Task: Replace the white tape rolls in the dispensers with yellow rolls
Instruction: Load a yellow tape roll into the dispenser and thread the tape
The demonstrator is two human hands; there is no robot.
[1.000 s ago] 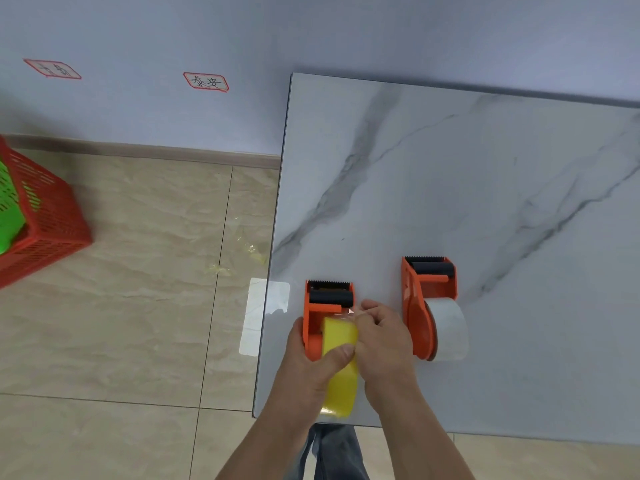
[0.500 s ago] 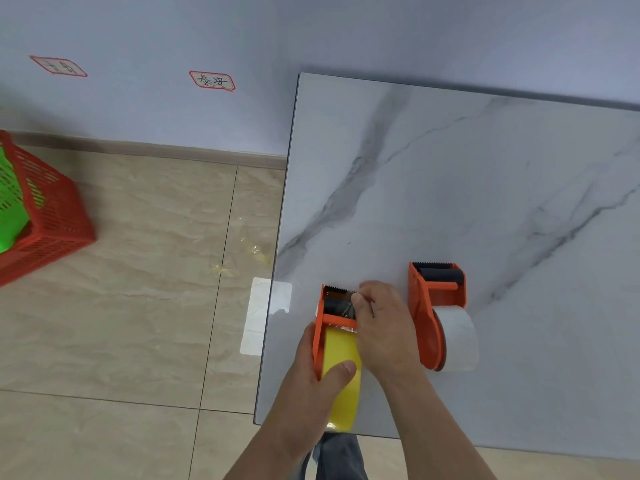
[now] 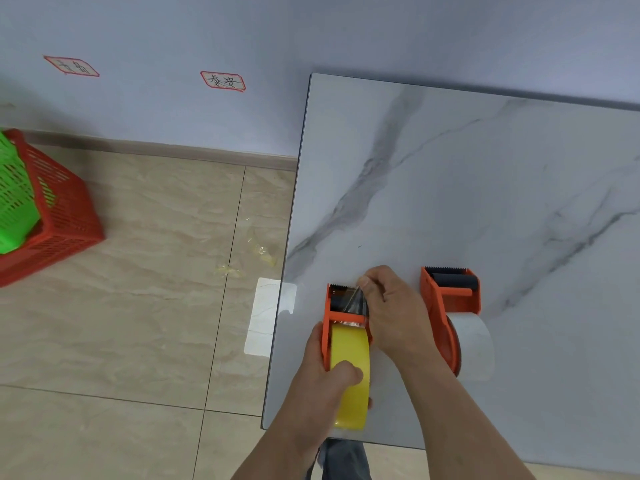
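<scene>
Two orange tape dispensers stand near the front left of the marble table [image 3: 467, 188]. The left dispenser [image 3: 334, 308] carries a yellow roll [image 3: 349, 351]. My left hand [image 3: 325, 386] grips that dispenser and roll, thumb across the yellow tape. My right hand [image 3: 391, 313] pinches the loose clear-looking tape end [image 3: 353, 299] and holds it over the dispenser's black roller and toothed blade. The right dispenser [image 3: 450, 299] stands untouched with a white roll [image 3: 474, 348] on it.
The table's left edge [image 3: 287, 258] drops to a tiled floor with a white sheet [image 3: 263, 317] and scraps of tape [image 3: 259, 252]. A red basket [image 3: 59, 216] with a green one [image 3: 15, 199] inside stands far left by the wall.
My right hand has drawn the tape end forward from the yellow roll up over the roller toward the blade. My left hand keeps its hold on the dispenser.
</scene>
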